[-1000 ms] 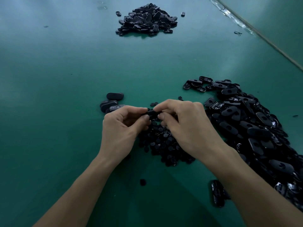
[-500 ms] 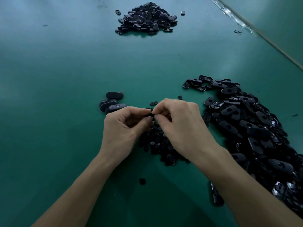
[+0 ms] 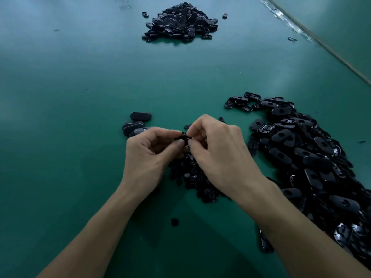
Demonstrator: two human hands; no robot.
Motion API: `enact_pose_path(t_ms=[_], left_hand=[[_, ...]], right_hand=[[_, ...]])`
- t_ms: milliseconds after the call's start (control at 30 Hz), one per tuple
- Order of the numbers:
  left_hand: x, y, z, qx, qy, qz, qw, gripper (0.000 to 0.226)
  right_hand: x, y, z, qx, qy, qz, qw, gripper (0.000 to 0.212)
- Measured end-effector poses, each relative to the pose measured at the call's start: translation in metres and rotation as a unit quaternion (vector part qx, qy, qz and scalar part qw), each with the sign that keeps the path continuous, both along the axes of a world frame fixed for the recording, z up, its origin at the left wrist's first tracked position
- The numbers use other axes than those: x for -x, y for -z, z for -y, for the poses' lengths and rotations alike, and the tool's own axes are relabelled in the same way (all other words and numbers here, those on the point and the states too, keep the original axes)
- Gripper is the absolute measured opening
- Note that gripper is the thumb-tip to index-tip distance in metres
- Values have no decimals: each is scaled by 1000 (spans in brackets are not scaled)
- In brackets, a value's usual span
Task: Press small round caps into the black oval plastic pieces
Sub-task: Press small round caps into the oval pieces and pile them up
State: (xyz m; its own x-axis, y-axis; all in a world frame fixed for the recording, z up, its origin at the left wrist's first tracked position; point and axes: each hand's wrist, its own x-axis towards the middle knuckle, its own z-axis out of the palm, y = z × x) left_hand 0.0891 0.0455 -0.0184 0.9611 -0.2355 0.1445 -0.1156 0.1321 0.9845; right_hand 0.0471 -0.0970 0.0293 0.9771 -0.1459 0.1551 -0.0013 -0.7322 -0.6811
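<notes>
Item: black oval plastic piece (image 3: 181, 139), held just above the near-centre of the green worktop (image 3: 80, 87). It sits between both hands, mostly hidden, and its long axis seems to run left-right.
- left hand (image 3: 149, 155): fingers curled, pinching the left end.
- right hand (image 3: 218, 155): thumb and forefinger pinching the right end; a cap beneath them cannot be told.
- heap of small round black caps (image 3: 192, 177): directly below.
- loose pile of oval pieces (image 3: 301, 157): right.

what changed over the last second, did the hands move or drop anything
The right hand edged slightly left toward the left hand, so less of the black oval piece pinched between them shows. Nothing was let go or picked up. The cap pile under the hands, the big oval pile on the right, the far pile and the few ovals beside the left hand stayed put.
</notes>
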Motion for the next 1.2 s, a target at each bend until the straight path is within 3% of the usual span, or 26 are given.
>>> enact_pose_path(t_ms=[367,1200], left_hand=[[0,1,0,-30,1,15,999,21],[0,-1,-2,-32,24,13,999,20]], right_hand=[[1,-8,9,3,-50,-74,996,12],[2,0,-6,-13,15,-20,1000,10]])
